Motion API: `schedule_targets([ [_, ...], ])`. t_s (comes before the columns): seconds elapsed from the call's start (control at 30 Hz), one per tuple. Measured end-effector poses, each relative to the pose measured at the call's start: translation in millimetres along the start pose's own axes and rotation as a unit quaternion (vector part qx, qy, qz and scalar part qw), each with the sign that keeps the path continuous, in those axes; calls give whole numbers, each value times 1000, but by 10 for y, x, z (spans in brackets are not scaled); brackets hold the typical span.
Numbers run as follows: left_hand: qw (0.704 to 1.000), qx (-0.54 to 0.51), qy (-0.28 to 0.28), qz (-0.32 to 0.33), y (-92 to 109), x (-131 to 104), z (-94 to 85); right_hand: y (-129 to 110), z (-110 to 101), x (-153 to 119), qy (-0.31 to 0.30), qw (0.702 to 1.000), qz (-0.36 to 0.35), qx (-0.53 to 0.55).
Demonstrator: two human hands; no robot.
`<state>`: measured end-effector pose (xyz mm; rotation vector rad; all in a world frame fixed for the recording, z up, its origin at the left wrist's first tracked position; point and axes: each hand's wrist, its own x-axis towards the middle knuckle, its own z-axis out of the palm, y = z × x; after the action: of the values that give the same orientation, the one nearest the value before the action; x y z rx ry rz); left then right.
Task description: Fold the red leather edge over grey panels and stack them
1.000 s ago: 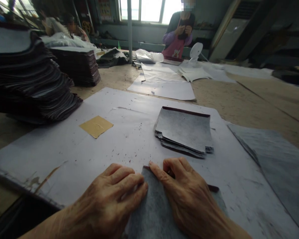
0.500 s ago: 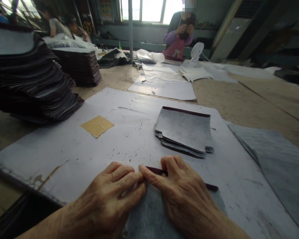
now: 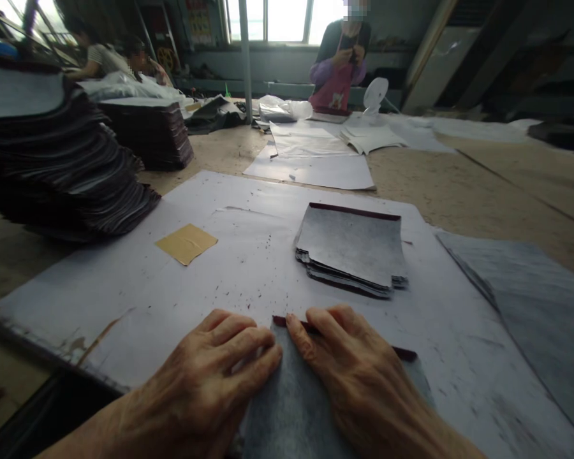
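In front of me lies a grey fabric-like piece (image 3: 291, 408) with a dark maroon strip folded along its far edge. My right hand (image 3: 349, 363) is closed over this folded edge, its thumb pressing near the left end and its bent fingers further along. My left hand (image 3: 220, 363) holds the left side of the piece, fingers curled and close together, its thumb and forefinger tips at the edge. The underside of both hands is hidden. Just beyond sits a small stack of similar grey pieces (image 3: 351, 242), the top one with a maroon folded edge.
White sheeting (image 3: 172, 306) covers the work surface, dotted with dark crumbs. A tan square (image 3: 186, 243) lies left. Tall stacks of dark pieces (image 3: 67, 172) stand far left. Larger grey sheets (image 3: 540, 306) lie right. A person in a pink apron (image 3: 332, 89) stands across the table.
My right thumb has slid right along the maroon edge, away from my left fingertips, uncovering the strip's left corner. My left hand has barely moved.
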<state>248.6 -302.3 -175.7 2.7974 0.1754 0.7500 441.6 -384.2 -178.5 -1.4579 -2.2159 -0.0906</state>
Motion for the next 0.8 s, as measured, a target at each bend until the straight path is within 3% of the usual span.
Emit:
schedule_targets([
  [0.23, 1000, 5, 6, -6, 9, -11, -2, -4, 9, 4, 57, 998, 2, -10],
  [0.73, 994, 68, 70, 49, -73, 5, 76, -9, -15, 98, -1, 998, -3, 64],
  [0.8, 995, 71, 56, 46, -75, 4, 70, -1, -6, 114, 5, 997, -8, 73],
])
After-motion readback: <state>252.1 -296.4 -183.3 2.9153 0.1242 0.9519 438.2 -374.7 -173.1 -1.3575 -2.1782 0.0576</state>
